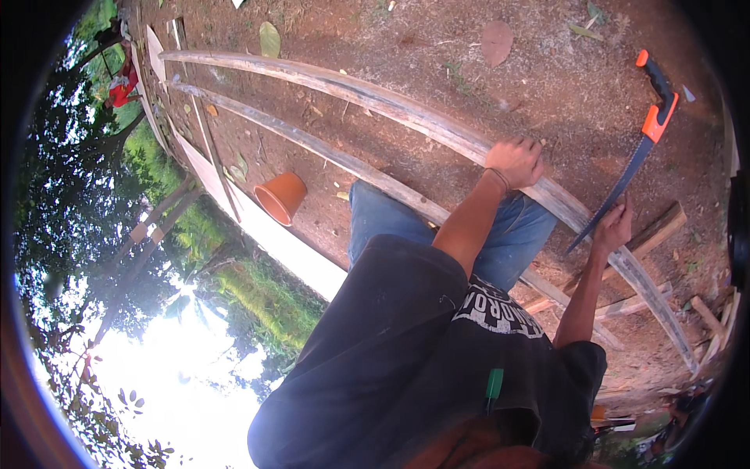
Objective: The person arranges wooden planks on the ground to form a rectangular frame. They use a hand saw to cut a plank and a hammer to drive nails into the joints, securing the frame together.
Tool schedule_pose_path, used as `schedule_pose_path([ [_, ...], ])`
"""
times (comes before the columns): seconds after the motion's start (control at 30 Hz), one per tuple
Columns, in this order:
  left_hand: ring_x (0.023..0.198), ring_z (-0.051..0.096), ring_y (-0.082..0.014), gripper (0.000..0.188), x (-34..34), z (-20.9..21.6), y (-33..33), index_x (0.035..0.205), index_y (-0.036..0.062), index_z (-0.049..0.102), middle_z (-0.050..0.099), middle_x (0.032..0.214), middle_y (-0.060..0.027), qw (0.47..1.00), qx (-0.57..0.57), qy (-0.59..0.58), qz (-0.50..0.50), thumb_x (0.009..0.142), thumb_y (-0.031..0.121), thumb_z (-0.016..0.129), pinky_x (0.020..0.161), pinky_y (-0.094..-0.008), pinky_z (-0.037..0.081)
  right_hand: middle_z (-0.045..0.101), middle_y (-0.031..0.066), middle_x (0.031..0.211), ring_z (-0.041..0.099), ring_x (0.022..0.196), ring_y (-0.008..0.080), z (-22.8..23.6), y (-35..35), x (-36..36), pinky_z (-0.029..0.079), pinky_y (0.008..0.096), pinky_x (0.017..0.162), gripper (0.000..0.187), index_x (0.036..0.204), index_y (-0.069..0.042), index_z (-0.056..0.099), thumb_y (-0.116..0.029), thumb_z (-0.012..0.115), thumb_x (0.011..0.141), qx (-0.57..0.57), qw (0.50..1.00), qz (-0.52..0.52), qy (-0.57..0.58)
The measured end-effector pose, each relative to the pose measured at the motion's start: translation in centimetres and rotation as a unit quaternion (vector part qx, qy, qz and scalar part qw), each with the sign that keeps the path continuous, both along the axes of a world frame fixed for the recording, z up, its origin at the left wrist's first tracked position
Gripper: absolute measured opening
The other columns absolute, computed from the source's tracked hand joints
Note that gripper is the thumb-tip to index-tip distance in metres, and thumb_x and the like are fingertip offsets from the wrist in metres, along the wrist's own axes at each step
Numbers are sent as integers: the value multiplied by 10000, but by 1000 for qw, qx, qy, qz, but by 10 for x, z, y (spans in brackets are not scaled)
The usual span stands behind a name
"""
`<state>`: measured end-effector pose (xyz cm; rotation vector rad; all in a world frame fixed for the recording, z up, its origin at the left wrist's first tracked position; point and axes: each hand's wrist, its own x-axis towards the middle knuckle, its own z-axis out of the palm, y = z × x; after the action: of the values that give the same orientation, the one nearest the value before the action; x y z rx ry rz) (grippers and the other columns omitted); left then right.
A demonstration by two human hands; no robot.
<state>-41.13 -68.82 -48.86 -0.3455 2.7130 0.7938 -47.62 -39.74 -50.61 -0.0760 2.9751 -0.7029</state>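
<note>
A long wooden pole [375,102], bowed by the lens, runs across in front of my knees. My left hand [516,162] is closed over it, knuckles up. Farther right, a pruning saw [630,173] with an orange and black handle slants across the same pole, its blade tip toward me. My right hand [613,228] is closed at the blade, beside the pole; the fingers partly hide what they grip. Nothing holds the saw's handle. Nearer to me lies a second, thinner pole [312,144], partly hidden by my legs and left arm.
An orange flowerpot [283,197] lies tipped on the dirt at left. Short timber pieces [656,228] lie under the pole at right. A pale board [273,238] borders the ground at left. A person in red [121,90] is far off at upper left.
</note>
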Motion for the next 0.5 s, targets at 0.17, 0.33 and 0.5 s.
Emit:
schedule_pose_path([
  [0.17,810,680,-287,209,12,-11,-1,851,66,647,674,822,-105,999,-8,47,-16,834,267,594,747,-428,554,744,107,861,714,728,216,-2,-9,-3,553,356,662,287,1261,-72,677,-141,554,1011,-10,999,12,40],
  [0.33,818,683,-290,215,10,-11,3,835,59,652,676,823,-108,999,13,52,-8,829,266,593,752,-426,556,748,112,870,724,741,249,-6,1,0,555,373,663,277,1243,-64,683,-165,564,1013,12,998,19,52],
  [0.5,831,688,-291,231,13,-10,2,836,56,658,679,835,-113,997,22,68,5,821,279,600,751,-425,555,747,129,833,739,761,272,-12,6,1,559,390,670,254,1145,-62,712,-224,566,1014,63,993,27,99],
])
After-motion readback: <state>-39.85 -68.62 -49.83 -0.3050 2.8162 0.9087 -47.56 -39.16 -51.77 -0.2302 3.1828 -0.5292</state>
